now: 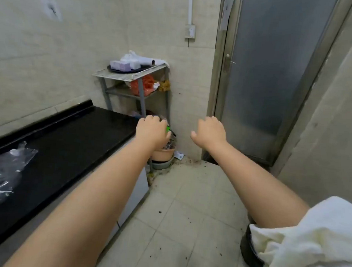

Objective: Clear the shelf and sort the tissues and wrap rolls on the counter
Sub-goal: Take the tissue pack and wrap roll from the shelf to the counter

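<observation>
A grey metal shelf (pixel 113 75) stands in the corner beyond the black counter (pixel 73 136). On its top sit pale purple tissue packs (pixel 121 65) on a dark tray (pixel 113 69), a white wrap roll (pixel 146 60) and a white plastic bundle (pixel 130 55). Both my arms reach forward below the shelf top. My left hand (pixel 152 130) hangs with its fingers curled down and nothing in it. My right hand (pixel 208 133) is likewise curled loosely, thumb apart, holding nothing.
An orange bag (pixel 143 86) lies on the middle tier of the shelf. A clay-coloured pot (pixel 162 154) sits at the bottom. Clear plastic wrap (pixel 8 167) lies on the counter at left. A frosted door (pixel 276 77) closes off the right. The tiled floor (pixel 187 205) carries specks of dirt.
</observation>
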Demonstrator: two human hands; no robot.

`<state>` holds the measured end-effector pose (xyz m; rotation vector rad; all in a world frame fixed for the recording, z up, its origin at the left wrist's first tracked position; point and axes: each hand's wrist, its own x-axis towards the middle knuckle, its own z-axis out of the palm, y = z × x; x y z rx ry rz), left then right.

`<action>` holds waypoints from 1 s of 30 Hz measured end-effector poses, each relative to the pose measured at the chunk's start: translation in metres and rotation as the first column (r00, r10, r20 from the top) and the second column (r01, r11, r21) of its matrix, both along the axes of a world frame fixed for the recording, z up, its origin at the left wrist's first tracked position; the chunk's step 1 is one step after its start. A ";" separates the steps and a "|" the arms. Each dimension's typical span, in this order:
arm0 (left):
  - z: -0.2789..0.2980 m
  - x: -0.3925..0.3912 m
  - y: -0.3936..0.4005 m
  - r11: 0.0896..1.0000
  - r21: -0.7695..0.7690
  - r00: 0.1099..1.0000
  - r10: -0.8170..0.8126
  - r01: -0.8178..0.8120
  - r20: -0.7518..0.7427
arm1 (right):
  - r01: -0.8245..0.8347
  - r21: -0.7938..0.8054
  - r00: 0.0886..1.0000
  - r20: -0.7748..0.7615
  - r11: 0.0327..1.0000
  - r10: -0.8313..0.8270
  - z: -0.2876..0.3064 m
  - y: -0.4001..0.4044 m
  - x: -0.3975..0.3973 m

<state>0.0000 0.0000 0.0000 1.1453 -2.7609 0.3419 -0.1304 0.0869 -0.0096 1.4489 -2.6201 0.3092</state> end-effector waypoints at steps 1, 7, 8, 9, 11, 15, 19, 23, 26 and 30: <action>-0.007 -0.003 -0.005 0.999 0.035 0.998 0.023 -0.025 0.052 | 0.006 0.061 1.000 0.016 0.998 -0.007 -0.006 -0.007 -0.001; -0.043 -0.040 -0.081 0.992 0.120 0.992 0.014 -0.029 0.121 | -0.082 0.171 0.996 0.057 0.982 0.073 -0.046 -0.086 -0.040; -0.044 -0.048 -0.098 0.992 0.122 0.991 0.019 -0.035 0.131 | -0.088 0.176 0.995 0.052 0.980 0.081 -0.048 -0.103 -0.049; -0.047 -0.058 -0.116 0.990 0.134 0.988 0.027 -0.048 0.155 | -0.101 0.189 0.994 0.056 0.977 0.092 -0.051 -0.121 -0.061; -0.048 -0.080 -0.156 0.986 0.151 0.982 0.044 -0.072 0.181 | -0.127 0.210 0.991 0.068 0.969 0.115 -0.053 -0.163 -0.085; -0.040 -0.123 -0.236 0.975 0.189 0.975 0.079 -0.119 0.205 | -0.185 0.215 0.981 0.100 0.959 0.167 -0.043 -0.246 -0.133; -0.026 -0.158 -0.308 0.966 0.214 0.972 0.097 -0.143 0.212 | -0.219 0.189 0.974 0.103 0.957 0.203 -0.027 -0.322 -0.171; -0.018 -0.184 -0.385 0.949 0.263 0.970 0.116 -0.172 0.214 | -0.262 0.195 0.963 0.116 0.945 0.243 -0.020 -0.400 -0.205; -0.015 -0.203 -0.448 0.936 0.297 0.970 0.132 -0.189 0.202 | -0.283 0.190 0.957 0.120 0.940 0.264 -0.016 -0.465 -0.230; -0.003 -0.226 -0.538 0.938 0.292 0.978 0.144 -0.184 0.153 | -0.313 0.140 0.948 0.106 0.939 0.300 -0.003 -0.556 -0.255</action>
